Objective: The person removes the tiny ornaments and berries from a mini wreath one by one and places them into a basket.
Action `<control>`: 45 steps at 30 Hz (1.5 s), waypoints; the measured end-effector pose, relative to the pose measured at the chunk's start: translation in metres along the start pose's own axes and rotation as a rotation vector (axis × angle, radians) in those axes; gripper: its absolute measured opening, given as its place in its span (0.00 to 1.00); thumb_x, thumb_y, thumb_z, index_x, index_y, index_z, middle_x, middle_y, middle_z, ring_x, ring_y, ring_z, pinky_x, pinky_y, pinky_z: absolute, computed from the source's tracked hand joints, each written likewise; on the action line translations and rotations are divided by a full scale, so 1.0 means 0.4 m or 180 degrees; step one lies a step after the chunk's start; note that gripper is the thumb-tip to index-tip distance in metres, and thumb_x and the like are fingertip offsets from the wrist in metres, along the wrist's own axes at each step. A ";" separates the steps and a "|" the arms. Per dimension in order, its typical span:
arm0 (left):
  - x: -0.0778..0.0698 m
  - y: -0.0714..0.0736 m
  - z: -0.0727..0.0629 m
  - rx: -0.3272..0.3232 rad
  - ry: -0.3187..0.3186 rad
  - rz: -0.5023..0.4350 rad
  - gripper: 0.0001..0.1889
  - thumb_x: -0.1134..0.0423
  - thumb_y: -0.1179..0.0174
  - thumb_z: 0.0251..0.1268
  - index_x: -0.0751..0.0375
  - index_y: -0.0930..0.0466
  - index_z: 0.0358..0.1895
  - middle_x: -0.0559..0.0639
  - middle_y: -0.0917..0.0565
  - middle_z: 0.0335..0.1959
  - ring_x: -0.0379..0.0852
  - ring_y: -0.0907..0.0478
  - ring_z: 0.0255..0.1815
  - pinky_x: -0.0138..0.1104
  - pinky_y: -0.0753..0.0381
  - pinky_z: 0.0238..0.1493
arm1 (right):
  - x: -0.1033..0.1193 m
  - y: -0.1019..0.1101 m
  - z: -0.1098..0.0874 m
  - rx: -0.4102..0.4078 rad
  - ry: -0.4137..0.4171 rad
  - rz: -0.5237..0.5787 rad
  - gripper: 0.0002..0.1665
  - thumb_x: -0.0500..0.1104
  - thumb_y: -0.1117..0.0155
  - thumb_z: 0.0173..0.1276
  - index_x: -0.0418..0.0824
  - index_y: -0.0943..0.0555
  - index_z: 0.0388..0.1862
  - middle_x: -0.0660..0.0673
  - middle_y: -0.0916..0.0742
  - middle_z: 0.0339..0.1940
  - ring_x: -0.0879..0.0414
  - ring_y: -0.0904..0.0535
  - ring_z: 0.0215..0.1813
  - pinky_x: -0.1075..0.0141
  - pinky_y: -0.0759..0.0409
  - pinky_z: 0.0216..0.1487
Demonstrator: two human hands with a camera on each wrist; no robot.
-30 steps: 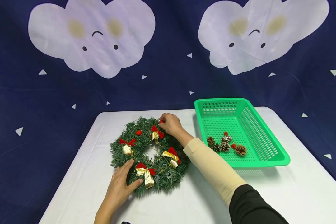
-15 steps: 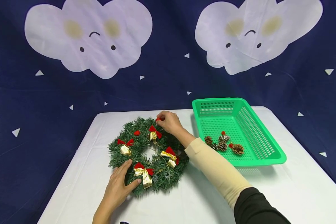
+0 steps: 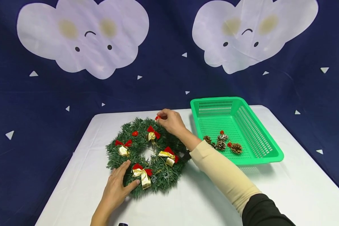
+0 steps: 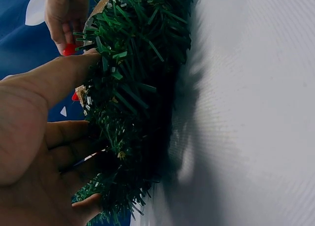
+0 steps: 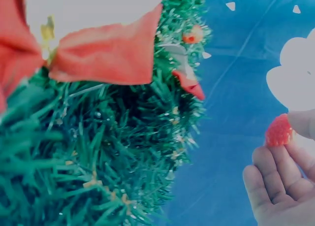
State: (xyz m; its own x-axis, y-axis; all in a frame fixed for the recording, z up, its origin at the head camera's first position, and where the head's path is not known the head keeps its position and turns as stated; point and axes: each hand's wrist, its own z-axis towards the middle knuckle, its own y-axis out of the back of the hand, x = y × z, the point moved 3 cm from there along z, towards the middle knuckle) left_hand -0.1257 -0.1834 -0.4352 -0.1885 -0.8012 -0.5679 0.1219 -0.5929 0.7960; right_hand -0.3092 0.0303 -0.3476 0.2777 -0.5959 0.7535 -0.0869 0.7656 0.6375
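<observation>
A green artificial wreath (image 3: 169,174) with several red-and-gold bows lies on the white table. On its far left part sits a small red berry ornament (image 3: 134,133). My left hand (image 3: 115,187) rests at the wreath's near-left edge, thumb and fingers spread and fairly straight against the greenery; some fingertips are hidden among the needles in the left wrist view. Over the far edge of the wreath, my right hand (image 3: 173,122) pinches a bumpy red raspberry ornament (image 5: 279,131) between thumb and fingers. In the right wrist view this raspberry is apart from the foliage.
A green plastic basket (image 3: 260,161) stands right of the wreath. Inside lie several pine cones (image 3: 236,148) and red berries (image 3: 229,144). The right forearm passes between wreath and basket. A dark blue cloth with clouds hangs behind the table (image 3: 209,201).
My right hand has risen slightly, moving a little farther from the wreath with the raspberry ornament still pinched. My left hand stays on the wreath. The whole head view has shifted slightly.
</observation>
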 end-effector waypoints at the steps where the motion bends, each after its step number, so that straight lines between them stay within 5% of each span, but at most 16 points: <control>1: 0.000 0.000 0.000 0.0004 0.0008 -0.0004 0.42 0.49 0.33 0.53 0.62 0.38 0.70 0.62 0.33 0.69 0.63 0.37 0.69 0.60 0.49 0.71 | 0.002 0.003 -0.003 0.0002 -0.0001 0.0038 0.18 0.47 0.36 0.64 0.45 0.20 0.52 0.47 0.14 0.48 0.54 0.19 0.50 0.60 0.19 0.50; 24: 0.001 -0.001 -0.001 0.0034 0.0040 -0.0012 0.42 0.49 0.33 0.54 0.62 0.39 0.70 0.62 0.34 0.70 0.64 0.38 0.70 0.60 0.50 0.71 | 0.012 0.083 -0.090 -0.0395 0.0229 0.0537 0.15 0.44 0.34 0.62 0.43 0.18 0.47 0.44 0.12 0.42 0.51 0.16 0.45 0.61 0.17 0.45; 45: 0.000 -0.001 -0.001 0.0052 0.0065 -0.0045 0.42 0.49 0.33 0.54 0.62 0.40 0.70 0.62 0.35 0.70 0.64 0.39 0.70 0.61 0.51 0.71 | -0.048 0.166 -0.167 -0.0694 0.0054 0.0717 0.16 0.42 0.33 0.61 0.41 0.18 0.49 0.41 0.13 0.45 0.49 0.17 0.49 0.57 0.18 0.50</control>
State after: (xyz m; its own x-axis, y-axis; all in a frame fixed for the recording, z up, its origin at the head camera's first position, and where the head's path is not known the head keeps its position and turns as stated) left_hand -0.1254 -0.1832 -0.4355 -0.1700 -0.7944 -0.5831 0.1035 -0.6029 0.7911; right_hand -0.2563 0.1087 -0.3305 0.2907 -0.4026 0.8680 0.0586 0.9130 0.4038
